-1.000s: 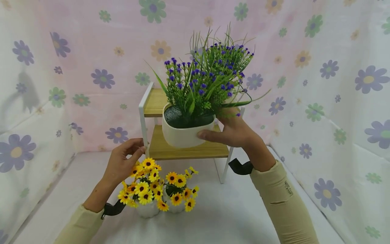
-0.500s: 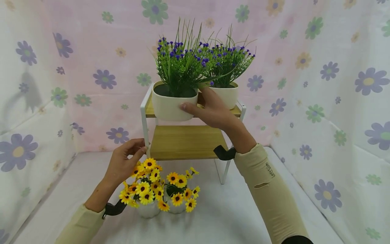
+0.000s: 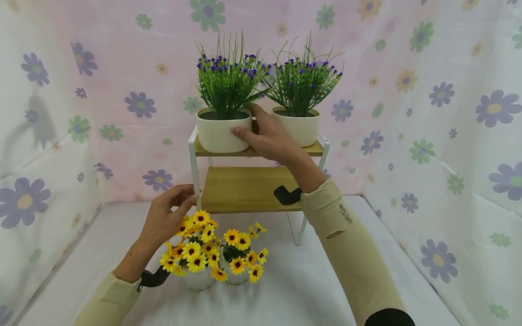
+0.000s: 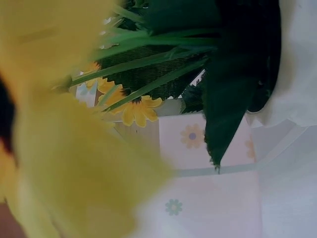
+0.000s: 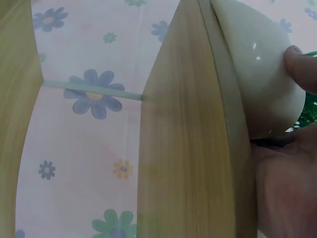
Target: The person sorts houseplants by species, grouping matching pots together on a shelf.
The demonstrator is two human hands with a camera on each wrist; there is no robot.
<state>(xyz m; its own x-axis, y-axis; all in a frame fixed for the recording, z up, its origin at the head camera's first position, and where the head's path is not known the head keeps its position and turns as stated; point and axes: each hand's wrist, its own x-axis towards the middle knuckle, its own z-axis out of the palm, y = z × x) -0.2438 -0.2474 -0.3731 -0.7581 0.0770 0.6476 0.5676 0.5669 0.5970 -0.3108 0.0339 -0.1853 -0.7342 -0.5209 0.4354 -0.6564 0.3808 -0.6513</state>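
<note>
My right hand point(image 3: 272, 139) grips the right end of a cream oval flowerpot point(image 3: 222, 135) with purple flowers and grass, thumb on its front wall. The pot stands upright at the left of the top board of a two-tier wooden shelf point(image 3: 248, 188). In the right wrist view, the pot's base is right at the top board point(image 5: 185, 134). A matching flowerpot point(image 3: 299, 130) stands on the same board to the right. Lower left, my left hand point(image 3: 163, 219) pinches the shelf's white front leg point(image 3: 194, 170). Yellow petals point(image 4: 74, 153) block most of the left wrist view.
Two white pots of yellow flowers, a left one point(image 3: 198, 278) and a right one point(image 3: 236, 276), stand on the white cloth point(image 3: 302, 285) before the shelf, close beside my left forearm. Flower-patterned curtains point(image 3: 440, 131) enclose the back and sides.
My right hand has carried the flowerpot left and back from in front of the shelf and lowered it to the top board. The left hand has stayed on the leg.
</note>
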